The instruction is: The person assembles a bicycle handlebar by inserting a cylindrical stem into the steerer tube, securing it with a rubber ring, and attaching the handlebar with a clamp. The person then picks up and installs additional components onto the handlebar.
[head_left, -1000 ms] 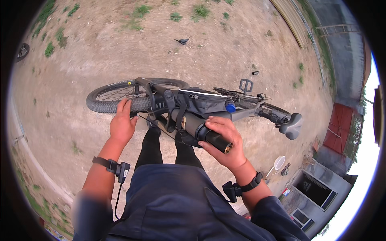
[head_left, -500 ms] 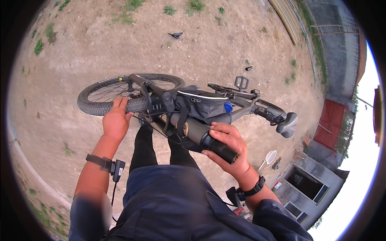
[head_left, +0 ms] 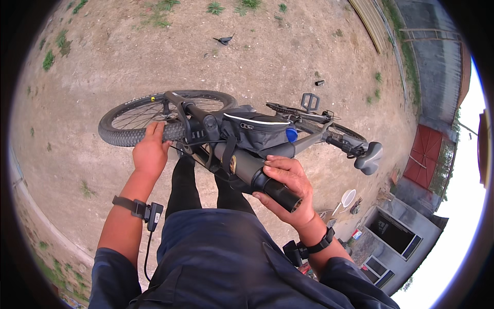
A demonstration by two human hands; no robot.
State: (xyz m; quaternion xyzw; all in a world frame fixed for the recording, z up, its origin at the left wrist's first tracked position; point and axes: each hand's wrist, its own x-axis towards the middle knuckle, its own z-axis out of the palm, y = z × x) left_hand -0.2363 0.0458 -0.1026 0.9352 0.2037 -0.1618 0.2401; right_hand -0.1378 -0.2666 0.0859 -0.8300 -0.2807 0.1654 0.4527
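Observation:
A dark bicycle leans across in front of me, its front wheel (head_left: pixel 167 97) to the left and its saddle (head_left: pixel 368 157) to the right. My left hand (head_left: pixel 151 149) lies against the front tyre, fingers stretched over the tread. Fingers and thumb of my right hand (head_left: pixel 290 188) wrap the upper end of the head tube (head_left: pixel 242 164), a thick dark cylinder with a gold badge. Its round black end (head_left: pixel 280 193) pokes out past my palm. A grey-black zip bag (head_left: pixel 257 129) with a white edge is strapped to the frame just beyond. No handlebar shows on the bicycle.
Dry dirt ground surrounds the bicycle. Farther off lie a small black part (head_left: pixel 224 39) and a short black cylinder (head_left: pixel 319 83). A white scoop-shaped thing (head_left: pixel 348 197) is at right, near a building window (head_left: pixel 393 233). Long planks (head_left: pixel 366 23) lie at upper right.
The view has shifted slightly. My right hand and the head tube's end have moved a little left and up in the picture; my left hand stays on the tyre.

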